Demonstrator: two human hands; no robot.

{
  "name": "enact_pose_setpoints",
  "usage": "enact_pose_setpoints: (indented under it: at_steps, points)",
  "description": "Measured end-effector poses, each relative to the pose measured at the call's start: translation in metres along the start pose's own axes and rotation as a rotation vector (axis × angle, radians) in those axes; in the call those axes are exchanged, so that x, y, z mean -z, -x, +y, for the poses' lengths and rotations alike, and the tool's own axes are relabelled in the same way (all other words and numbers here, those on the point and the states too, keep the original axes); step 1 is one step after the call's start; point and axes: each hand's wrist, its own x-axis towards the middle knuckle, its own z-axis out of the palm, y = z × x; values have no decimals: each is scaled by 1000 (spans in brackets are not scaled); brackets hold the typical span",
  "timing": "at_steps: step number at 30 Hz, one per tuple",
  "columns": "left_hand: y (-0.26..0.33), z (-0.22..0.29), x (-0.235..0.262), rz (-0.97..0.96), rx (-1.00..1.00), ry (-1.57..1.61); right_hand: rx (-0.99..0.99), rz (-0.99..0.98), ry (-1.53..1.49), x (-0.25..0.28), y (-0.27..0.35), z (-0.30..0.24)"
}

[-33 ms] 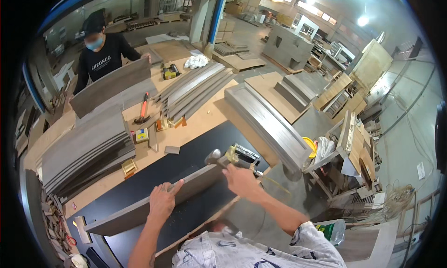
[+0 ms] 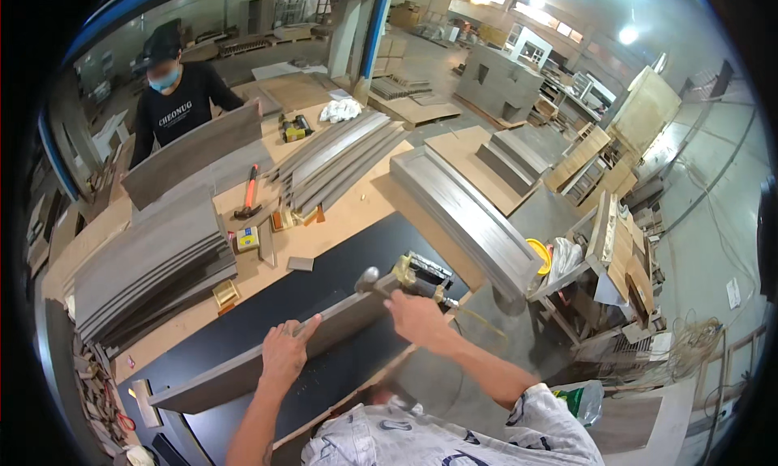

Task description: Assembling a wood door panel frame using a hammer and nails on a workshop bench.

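A long grey-brown board [image 2: 284, 348] stands on its edge across the black panel [image 2: 340, 259] in front of me. My left hand [image 2: 285, 351] grips its upper edge near the middle, index finger stretched along it. My right hand [image 2: 417, 320] is closed around a hammer at the board's right end. The metal hammer head [image 2: 367, 278] shows beyond my fingers, close over the board's upper edge; most of its handle is hidden by my hand. A nail gun [image 2: 423, 273] with a hose lies just behind my right hand.
Across the table a masked co-worker [image 2: 182, 101] holds another board [image 2: 194, 154]. Stacked boards [image 2: 150, 271], an orange-handled hammer [image 2: 250, 192], a yellow box [image 2: 246, 238] and grey strips [image 2: 340, 154] lie on the table. A framed grey panel [image 2: 466, 223] stands to the right.
The hammer head has shifted slightly down and left toward the board's edge, with my right hand moving a little. My left hand stays on the board.
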Motion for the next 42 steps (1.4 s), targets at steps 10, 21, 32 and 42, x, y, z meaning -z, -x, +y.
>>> enact_pose_setpoints:
  at_steps: [10,21,32,42]
  points:
    - [4,-12,-10,37,-143,-53,-14,21,-46,1,5,-21]
    - [-29,22,-26,-45,-146,-42,77,-42,-157,-12,8,9]
    - [-23,59,-31,73,-94,-144,216,-4,-212,-26,-5,40]
    - [30,11,-27,224,21,-95,-46,-71,-263,-10,2,54]
